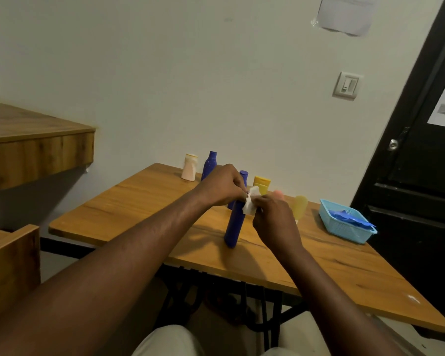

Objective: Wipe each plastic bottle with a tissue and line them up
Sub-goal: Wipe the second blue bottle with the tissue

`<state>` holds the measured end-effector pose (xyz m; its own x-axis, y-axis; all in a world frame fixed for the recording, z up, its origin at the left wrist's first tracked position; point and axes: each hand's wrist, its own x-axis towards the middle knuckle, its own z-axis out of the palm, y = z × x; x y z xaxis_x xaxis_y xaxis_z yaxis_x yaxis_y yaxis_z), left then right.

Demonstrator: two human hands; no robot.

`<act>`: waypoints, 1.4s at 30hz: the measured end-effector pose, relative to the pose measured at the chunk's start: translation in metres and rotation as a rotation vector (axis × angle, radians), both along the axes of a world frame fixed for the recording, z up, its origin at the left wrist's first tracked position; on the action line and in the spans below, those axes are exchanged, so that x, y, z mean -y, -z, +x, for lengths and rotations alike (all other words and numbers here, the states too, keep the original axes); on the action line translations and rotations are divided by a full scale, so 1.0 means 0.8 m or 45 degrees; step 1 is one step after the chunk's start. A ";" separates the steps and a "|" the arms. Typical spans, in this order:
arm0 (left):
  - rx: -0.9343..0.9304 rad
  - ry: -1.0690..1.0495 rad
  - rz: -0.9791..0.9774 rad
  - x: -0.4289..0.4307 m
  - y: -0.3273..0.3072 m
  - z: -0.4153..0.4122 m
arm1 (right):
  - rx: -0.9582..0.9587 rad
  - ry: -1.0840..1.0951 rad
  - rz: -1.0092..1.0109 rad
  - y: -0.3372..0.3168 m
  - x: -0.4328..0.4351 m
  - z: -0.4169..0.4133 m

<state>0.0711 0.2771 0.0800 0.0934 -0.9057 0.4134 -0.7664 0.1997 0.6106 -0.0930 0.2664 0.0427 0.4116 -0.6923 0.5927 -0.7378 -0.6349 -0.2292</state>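
Forearms reach out to the left hand (pixel 222 185) and right hand (pixel 275 222), both sets of fingers pinching the tissue (pixel 251 202) by the top of the blue bottle (pixel 233 227), which stands mid-table (pixel 139 201). I'd steady the bottle with one hand before wiping.

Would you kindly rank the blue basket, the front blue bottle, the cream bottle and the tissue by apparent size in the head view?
1. blue basket
2. front blue bottle, taller but narrower
3. cream bottle and tissue: about alike; the bottle is farther off, the tissue partly hidden, so unranked
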 end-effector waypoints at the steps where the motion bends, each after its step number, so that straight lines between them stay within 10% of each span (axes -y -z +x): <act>1: 0.004 -0.002 0.010 0.000 0.000 0.000 | 0.058 0.002 0.020 0.007 0.002 0.001; 12: -0.007 0.021 0.028 0.001 0.001 0.003 | 0.164 -0.168 0.291 0.099 0.009 -0.018; 17: 0.009 0.031 -0.021 0.000 0.004 0.004 | 0.497 -0.243 -0.130 0.072 0.011 -0.004; 36: 0.035 -0.036 -0.077 0.003 0.010 -0.008 | -0.482 -0.254 0.037 0.088 0.013 -0.011; 42: 0.030 -0.086 -0.143 0.001 0.014 -0.010 | 0.164 -0.214 0.238 0.098 0.018 -0.027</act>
<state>0.0629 0.2762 0.0691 0.1418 -0.8455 0.5149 -0.7944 0.2132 0.5688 -0.1148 0.2522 -0.0354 0.4591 -0.7232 0.5159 -0.5831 -0.6834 -0.4392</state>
